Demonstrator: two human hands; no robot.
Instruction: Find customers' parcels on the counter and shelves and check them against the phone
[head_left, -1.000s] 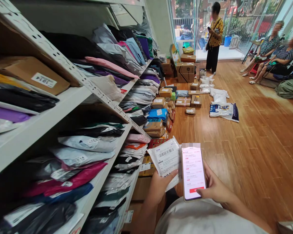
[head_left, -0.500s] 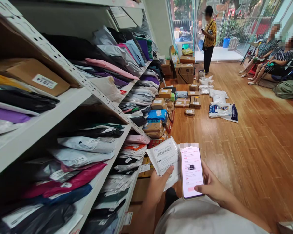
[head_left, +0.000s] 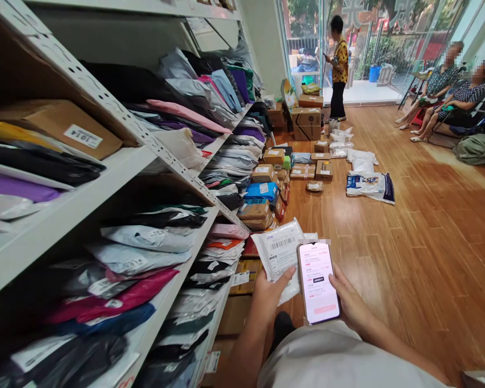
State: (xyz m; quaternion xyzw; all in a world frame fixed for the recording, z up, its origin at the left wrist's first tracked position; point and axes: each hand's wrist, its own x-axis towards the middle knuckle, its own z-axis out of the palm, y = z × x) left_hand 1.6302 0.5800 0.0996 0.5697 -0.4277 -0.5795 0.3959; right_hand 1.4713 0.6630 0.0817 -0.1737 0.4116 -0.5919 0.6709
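A white parcel (head_left: 282, 253) is gripped by the fingers of the left hand (head_left: 270, 291), beside a lit phone (head_left: 318, 283) that is grasped by the right hand (head_left: 347, 293). Both are held above the wooden floor (head_left: 408, 248), with packages (head_left: 139, 260) stacked on shelves (head_left: 73, 210) at the left

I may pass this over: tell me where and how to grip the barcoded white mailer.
Probably its far edge, above the barcode, thumb on top, coming from the far side: the white mailer is flat and that edge is free, while the left hand holds its nearer half.
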